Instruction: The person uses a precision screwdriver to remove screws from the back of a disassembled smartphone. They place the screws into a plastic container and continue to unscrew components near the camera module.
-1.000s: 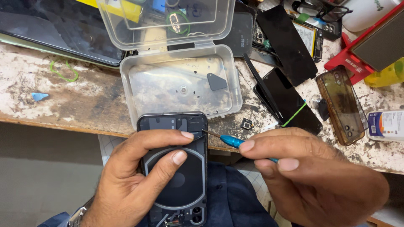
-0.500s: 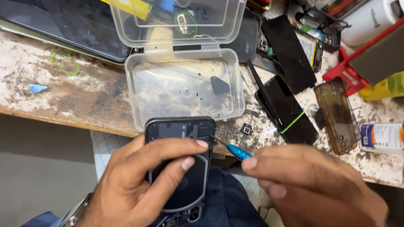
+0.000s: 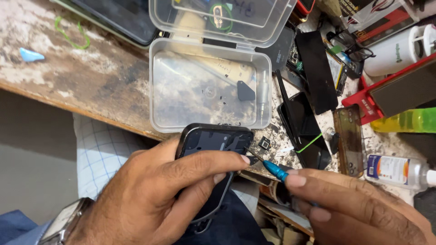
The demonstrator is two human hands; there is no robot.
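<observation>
My left hand (image 3: pixel 163 195) grips an opened black phone body (image 3: pixel 213 140), back side up, at the near edge of the workbench, thumb laid across its upper part. My right hand (image 3: pixel 359 208) holds a small blue-handled screwdriver (image 3: pixel 272 169). Its thin tip touches the phone's right edge just by my left thumb tip. A wristwatch (image 3: pixel 63 222) sits on my left wrist. The lower half of the phone is hidden under my left hand.
An open clear plastic box (image 3: pixel 209 90) with tiny screws and a dark part lies just beyond the phone. To the right lie dark phone screens (image 3: pixel 313 72), a brownish phone case (image 3: pixel 349 136), a small white bottle (image 3: pixel 395 170), a yellow-green bottle (image 3: pixel 408 121) and a red tray (image 3: pixel 377 109).
The camera view has moved closer and shifted right. The screwdriver tip has stayed at the phone's right edge, and both hands keep their hold.
</observation>
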